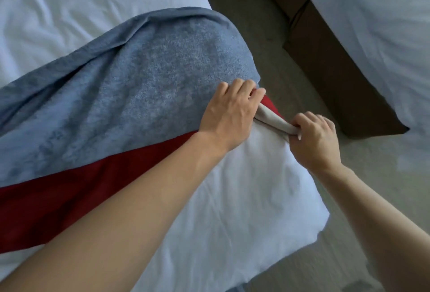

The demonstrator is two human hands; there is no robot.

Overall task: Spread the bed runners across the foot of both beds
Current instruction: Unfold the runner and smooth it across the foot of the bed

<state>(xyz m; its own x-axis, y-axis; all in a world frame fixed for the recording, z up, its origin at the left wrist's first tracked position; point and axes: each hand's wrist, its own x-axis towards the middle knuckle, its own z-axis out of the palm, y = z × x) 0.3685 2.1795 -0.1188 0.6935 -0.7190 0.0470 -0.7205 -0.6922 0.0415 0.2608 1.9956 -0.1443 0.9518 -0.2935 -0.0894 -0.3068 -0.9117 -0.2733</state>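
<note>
A blue-grey bed runner [130, 87] with a dark red band [58, 201] along its near side lies across the foot of the near bed [244, 198], which has white bedding. The runner's end hangs over the bed's right edge. My left hand [230, 115] lies on the runner at that edge, its fingers curled over the end. My right hand [316, 138] is closed on the runner's pale beige underside [270, 119], which is folded outward at the corner. A wrinkle runs along the runner's far side.
A second bed [381, 35] with white bedding and a dark brown base [325, 59] stands at the upper right. A strip of beige carpet [274, 42] separates the two beds and continues around the near bed's corner.
</note>
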